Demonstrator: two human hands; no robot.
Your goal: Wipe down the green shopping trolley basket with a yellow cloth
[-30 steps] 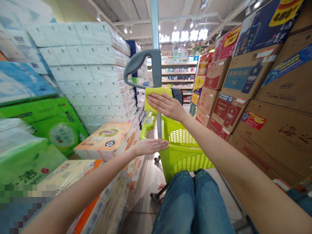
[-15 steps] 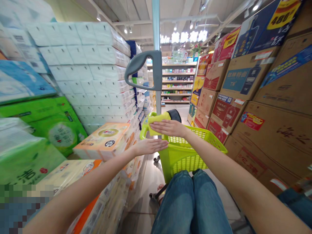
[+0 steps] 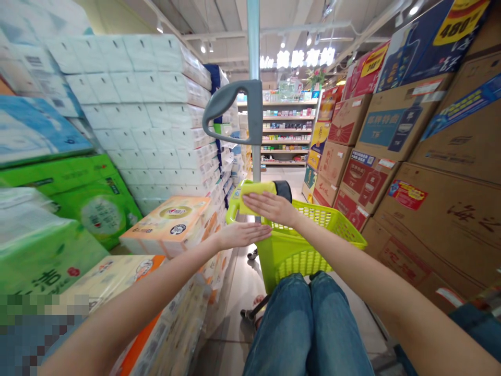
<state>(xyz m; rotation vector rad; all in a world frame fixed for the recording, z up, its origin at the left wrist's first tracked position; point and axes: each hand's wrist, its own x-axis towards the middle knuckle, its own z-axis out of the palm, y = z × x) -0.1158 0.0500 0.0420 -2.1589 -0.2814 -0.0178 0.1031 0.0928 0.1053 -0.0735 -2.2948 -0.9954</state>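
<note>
Yellow cloth point(image 3: 259, 188): laid across the grey pole point(image 3: 256, 163), at the upper edge of the lime-green rolling basket point(image 3: 268, 266); a dark piece point(image 3: 283, 191) adjoins it, nature unclear.
Right hand point(image 3: 273, 207): mine, flat on the cloth, fingers extended together, palm not visible.
Left hand point(image 3: 242, 234): mine, flat, fingers straight and pointing across the pole just below the cloth; I cannot tell whether it touches pole or basket.
Loop handle point(image 3: 255, 112): grey, fixed on the pole above both my hands.
Basket position: directly before my jeans point(image 3: 299, 318), its side perforated.
Left side: stacked white tissue packs point(image 3: 136, 107), with an orange tissue pack point(image 3: 172, 211) near my left forearm.
Right side: piled cardboard cartons point(image 3: 387, 125).
Background: stocked shelves point(image 3: 287, 126) beneath a lit sign point(image 3: 305, 57).
</note>
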